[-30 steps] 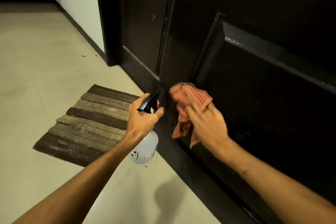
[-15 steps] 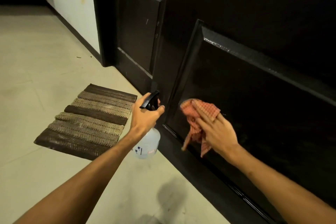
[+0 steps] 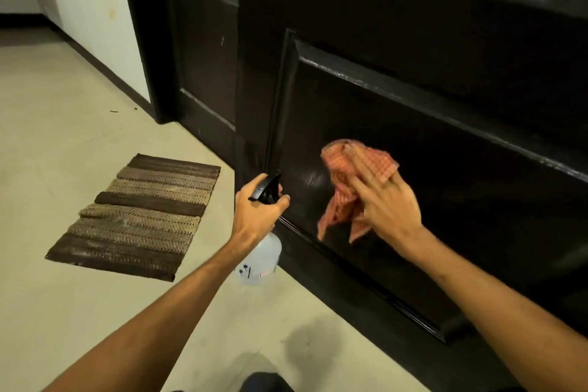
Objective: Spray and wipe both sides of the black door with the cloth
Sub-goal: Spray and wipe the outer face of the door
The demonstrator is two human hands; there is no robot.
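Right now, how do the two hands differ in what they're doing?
The left hand grips the spray bottle by its black trigger head, fingers curled, held off the door. The right hand lies flat, fingers straight, pressing the checked cloth against the door's lower panel. Both reach forward at about the same height.

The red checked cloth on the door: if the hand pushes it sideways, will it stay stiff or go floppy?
Probably floppy: the cloth lies bunched under the right hand, and two loose corners hang limp below it. It likely slides easily, since the door panel looks glossy. It seems light, as straight fingers alone keep it there.
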